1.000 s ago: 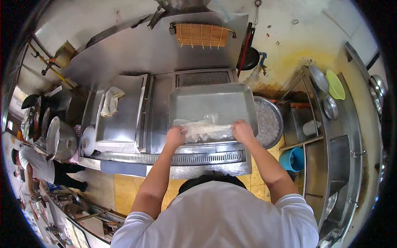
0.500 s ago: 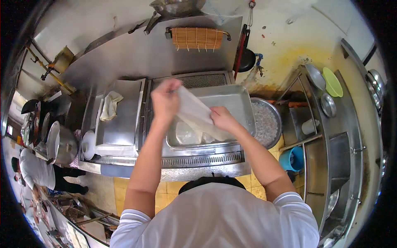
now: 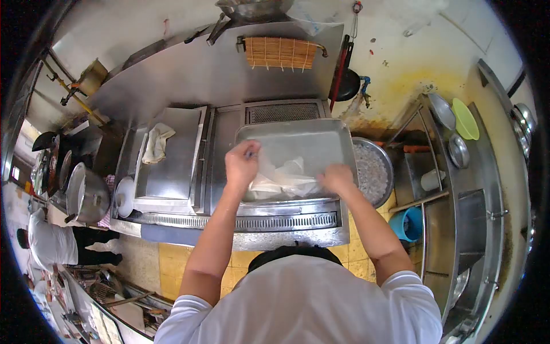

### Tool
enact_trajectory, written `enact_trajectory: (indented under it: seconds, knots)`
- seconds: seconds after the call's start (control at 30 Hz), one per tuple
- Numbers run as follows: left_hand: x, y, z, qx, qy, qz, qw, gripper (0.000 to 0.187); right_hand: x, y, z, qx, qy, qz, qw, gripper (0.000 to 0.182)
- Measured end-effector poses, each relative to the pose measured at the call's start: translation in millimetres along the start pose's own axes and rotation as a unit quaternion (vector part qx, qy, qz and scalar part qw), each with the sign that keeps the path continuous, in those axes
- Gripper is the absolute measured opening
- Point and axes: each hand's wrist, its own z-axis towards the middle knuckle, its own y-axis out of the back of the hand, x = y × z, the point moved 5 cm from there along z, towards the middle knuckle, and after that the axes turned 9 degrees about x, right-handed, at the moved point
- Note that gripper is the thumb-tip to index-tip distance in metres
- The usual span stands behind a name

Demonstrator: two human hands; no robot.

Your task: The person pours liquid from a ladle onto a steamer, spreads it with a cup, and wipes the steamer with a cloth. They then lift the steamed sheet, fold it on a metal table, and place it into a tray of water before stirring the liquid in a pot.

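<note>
Brightly lit, glare on counter [image 3: 286,237], fisheye-bent edges, right hand [image 3: 338,179] perhaps motion-blurred

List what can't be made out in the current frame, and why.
- Right hand, head view: motion blur hides the fingers' grip.
- Left hand, head view: its own back hides what the fingers hold, if anything.
- Pale, limp material, head view: blur and folds hide whether it is one piece.
- Blue bucket, head view: contents too small to identify.
- Metal pan up top, head view: cut off by the upper edge.
</note>
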Motion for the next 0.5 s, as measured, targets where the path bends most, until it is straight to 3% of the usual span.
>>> enact_trajectory:
  seconds: [0.07,0.1,0.13,0.23,0.3,0.4,0.5]
  knots:
    - [-36,-21,-3,0.019,-0.048,-0.006,0.999,0.013,41,38,-11,-0.176,0.166,0.196,0.950,0.036]
    - [-54,-27,-3,0.029,-0.074,-0.009,0.997,0.013,68,48,-5,-0.175,0.270,0.362,0.875,0.032]
    - [-69,-27,-1,0.031,-0.097,-0.002,0.995,0.013,88,58,-1,-0.169,0.363,0.512,0.760,0.028]
    - [-98,-13,9,0.015,-0.136,-0.009,0.991,0.013,105,57,7,-0.082,0.263,0.498,0.822,0.026]
    - [-90,18,20,-0.024,-0.122,-0.051,0.991,0.011,95,44,3,-0.104,0.262,0.423,0.861,0.026]
    - [-43,50,20,-0.084,-0.025,-0.043,0.995,0.014,61,5,10,-0.164,0.279,0.304,0.896,0.027]
    - [18,59,0,-0.130,0.076,-0.025,0.988,0.018,37,-9,-9,-0.161,0.268,0.296,0.903,0.029]
